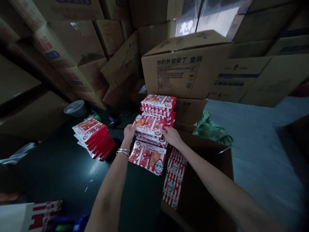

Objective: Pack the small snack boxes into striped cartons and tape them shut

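My left hand [129, 132] and my right hand [171, 135] grip opposite ends of a red-and-white printed snack packet [149, 125]. Under and behind it is a stack of similar packets [158, 102] on the dark green table. Nearer to me, another packet [147, 158] lies flat with its printed face up. To the left, a leaning pile of packets [94, 135] shows its red edges. An open carton [227, 161] stands at the right under my right forearm, with striped packets [174, 174] lined up along its left side. Each hand's fingers are closed on the packet's edges.
A large cardboard box [181, 74] stands behind the stack, with more cartons [70, 42] piled at the left. A grey bowl [75, 108] sits at the table's far left. Green cloth [212, 129] lies beyond the open carton. A blue device [69, 224] is at the near edge.
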`<state>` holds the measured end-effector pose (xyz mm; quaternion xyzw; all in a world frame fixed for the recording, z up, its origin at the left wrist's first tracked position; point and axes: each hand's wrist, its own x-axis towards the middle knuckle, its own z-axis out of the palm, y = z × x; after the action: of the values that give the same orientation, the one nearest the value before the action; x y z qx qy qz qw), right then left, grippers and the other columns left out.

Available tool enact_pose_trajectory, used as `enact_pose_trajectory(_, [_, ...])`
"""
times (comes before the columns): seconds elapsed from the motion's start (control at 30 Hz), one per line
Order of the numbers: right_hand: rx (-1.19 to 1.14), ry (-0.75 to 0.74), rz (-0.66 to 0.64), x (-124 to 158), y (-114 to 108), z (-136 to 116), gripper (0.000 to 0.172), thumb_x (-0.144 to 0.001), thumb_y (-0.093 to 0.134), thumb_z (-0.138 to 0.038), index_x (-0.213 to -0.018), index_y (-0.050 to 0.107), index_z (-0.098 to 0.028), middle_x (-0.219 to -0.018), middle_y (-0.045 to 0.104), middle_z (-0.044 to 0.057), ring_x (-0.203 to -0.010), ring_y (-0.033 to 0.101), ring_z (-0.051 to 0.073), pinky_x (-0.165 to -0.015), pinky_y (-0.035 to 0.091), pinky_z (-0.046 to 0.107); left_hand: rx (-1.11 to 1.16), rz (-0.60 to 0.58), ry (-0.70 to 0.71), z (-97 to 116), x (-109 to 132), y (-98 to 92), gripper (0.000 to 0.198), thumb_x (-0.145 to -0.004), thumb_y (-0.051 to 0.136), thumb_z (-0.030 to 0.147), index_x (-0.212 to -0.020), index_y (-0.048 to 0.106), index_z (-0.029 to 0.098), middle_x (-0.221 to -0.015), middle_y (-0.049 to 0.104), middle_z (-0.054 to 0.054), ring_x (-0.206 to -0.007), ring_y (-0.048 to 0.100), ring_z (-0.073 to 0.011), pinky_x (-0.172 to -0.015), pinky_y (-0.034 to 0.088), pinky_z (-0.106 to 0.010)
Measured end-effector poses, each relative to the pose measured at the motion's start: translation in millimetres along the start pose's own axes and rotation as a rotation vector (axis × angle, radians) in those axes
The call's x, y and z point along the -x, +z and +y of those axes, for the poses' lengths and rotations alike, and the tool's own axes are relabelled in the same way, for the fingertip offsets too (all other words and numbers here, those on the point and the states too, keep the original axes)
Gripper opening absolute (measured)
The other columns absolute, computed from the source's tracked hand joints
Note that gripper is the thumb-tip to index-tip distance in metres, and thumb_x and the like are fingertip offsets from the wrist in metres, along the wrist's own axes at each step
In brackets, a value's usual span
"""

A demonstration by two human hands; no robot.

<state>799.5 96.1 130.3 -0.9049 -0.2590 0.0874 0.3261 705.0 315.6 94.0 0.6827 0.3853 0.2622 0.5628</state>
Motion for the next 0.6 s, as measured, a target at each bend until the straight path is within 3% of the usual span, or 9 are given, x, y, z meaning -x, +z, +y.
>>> enact_pose_trajectory(0.07, [-0.011,-0.051,-0.015,15.8,-2.8,-11.9,0.025,-0.091,0.049,-0.028,-0.092,0.070,-0.013,-0.096,0.067,0.013,-0.091,0.063,0.023,-0.083,0.044,0.032,0.053,0.011,0.014,-1.8,20.4,-2.7,0.021,-0.075,0.065,0.025,-0.093,0.065,0.013,-0.089,0.070,-0.007,-0.093,0.063,-0.0206,-0.083,0.048,-0.030])
enact_pose_trajectory(0.17, [-0.113,-0.142,-0.037,73.8,-5.0,-23.2,0.033,-0.092,0.049,-0.031,-0.117,0.064,-0.018,-0.113,0.063,0.009,-0.096,0.060,0.020,-0.089,0.045,0.032,0.149,-0.080,-0.004,-13.6,69.8,-11.0,0.035,-0.069,0.067,0.032,-0.098,0.065,0.013,-0.088,0.070,-0.007,-0.083,0.066,-0.0195,-0.077,0.051,-0.030])
enact_pose_trajectory(0.23, [-0.290,-0.202,-0.003,125.2,-1.9,-16.8,0.036,-0.092,0.048,-0.035,-0.122,0.061,-0.021,-0.115,0.062,0.008,-0.096,0.060,0.020,-0.088,0.047,0.034,0.195,-0.129,-0.051,-28.7,101.4,-20.6,0.046,-0.067,0.068,0.039,-0.105,0.063,0.013,-0.087,0.071,-0.007,-0.076,0.066,-0.0193,-0.073,0.053,-0.032])
enact_pose_trajectory(0.3, [-0.493,-0.182,0.046,173.0,6.7,6.1,0.034,-0.092,0.048,-0.037,-0.120,0.062,-0.022,-0.105,0.064,0.007,-0.091,0.061,0.019,-0.083,0.050,0.033,0.283,-0.123,-0.135,-47.4,120.3,-35.8,0.053,-0.064,0.072,0.040,-0.108,0.061,0.013,-0.086,0.071,-0.007,-0.075,0.067,-0.0189,-0.074,0.054,-0.034])
enact_pose_trajectory(0.37, [-0.569,-0.015,0.073,205.7,19.8,41.7,0.030,-0.090,0.050,-0.037,-0.109,0.065,-0.021,-0.098,0.065,0.007,-0.083,0.062,0.018,-0.076,0.052,0.033,0.393,-0.104,-0.232,-65.8,122.4,-55.3,0.056,-0.057,0.079,0.035,-0.106,0.062,0.015,-0.087,0.072,-0.006,-0.078,0.067,-0.0188,-0.078,0.053,-0.033])
enact_pose_trajectory(0.43, [-0.605,0.172,0.074,217.7,34.8,77.9,0.030,-0.087,0.050,-0.038,-0.102,0.067,-0.019,-0.093,0.066,0.007,-0.081,0.063,0.020,-0.074,0.053,0.034,0.418,-0.092,-0.290,-80.2,111.6,-74.6,0.056,-0.052,0.082,0.029,-0.103,0.064,0.016,-0.089,0.073,-0.005,-0.080,0.068,-0.0190,-0.079,0.053,-0.032])
enact_pose_trajectory(0.5, [-0.646,0.272,0.030,211.2,49.9,100.6,0.034,-0.085,0.049,-0.039,-0.103,0.066,-0.017,-0.094,0.067,0.009,-0.086,0.064,0.021,-0.078,0.053,0.036,0.336,-0.080,-0.319,-88.6,94.9,-88.3,0.052,-0.054,0.081,0.026,-0.102,0.065,0.016,-0.086,0.073,-0.004,-0.079,0.068,-0.0186,-0.078,0.054,-0.031])
enact_pose_trajectory(0.6, [-0.722,0.299,-0.054,182.5,70.2,97.6,0.044,-0.082,0.054,-0.041,-0.117,0.060,-0.015,-0.110,0.065,0.012,-0.095,0.064,0.022,-0.080,0.054,0.036,0.197,-0.070,-0.361,-89.0,70.9,-91.8,0.042,-0.059,0.077,0.022,-0.100,0.066,0.016,-0.080,0.073,-0.002,-0.077,0.068,-0.0172,-0.077,0.054,-0.027])
